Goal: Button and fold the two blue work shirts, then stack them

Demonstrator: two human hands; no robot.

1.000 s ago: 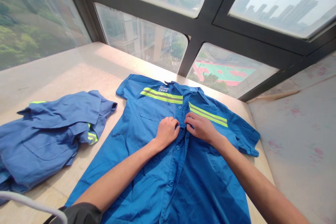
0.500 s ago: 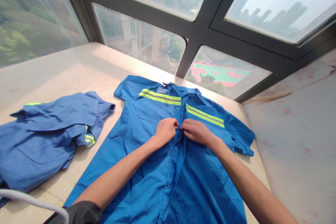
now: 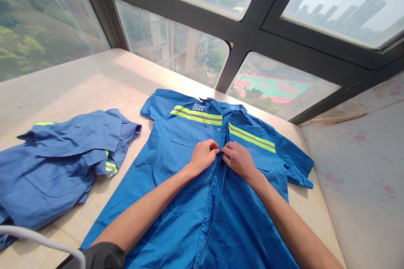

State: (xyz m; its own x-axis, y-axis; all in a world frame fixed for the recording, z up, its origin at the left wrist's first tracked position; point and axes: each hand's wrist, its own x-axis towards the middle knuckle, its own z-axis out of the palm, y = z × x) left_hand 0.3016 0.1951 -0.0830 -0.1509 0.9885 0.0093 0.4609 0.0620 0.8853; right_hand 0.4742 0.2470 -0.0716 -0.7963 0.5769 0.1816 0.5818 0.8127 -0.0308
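A blue short-sleeved work shirt (image 3: 176, 168) lies spread on the sill, front up, with yellow-green reflective stripes across the chest. My left hand (image 3: 204, 156) pinches the edge of its button placket at mid-chest; the button there is hidden by my fingers. Close beside it, my right hand (image 3: 237, 157) grips the edge of the other front panel, fingertips nearly touching the left ones. One button (image 3: 219, 129) shows above my hands and two more below, on the left-hand panel. Below my hands the two front panels lie side by side, the right one's edge loose.
A second blue work shirt (image 3: 63, 168), folded and crumpled, lies to the left. A white cable or tube (image 3: 44, 241) curves through the lower left corner. Dark window frames (image 3: 246, 29) rise behind the pale sill (image 3: 94, 75). A flowered wall (image 3: 362, 168) bounds the right side.
The view has shifted slightly, so everything sits a little further right. Both hands stay at the same place on the placket, with only small finger movements.
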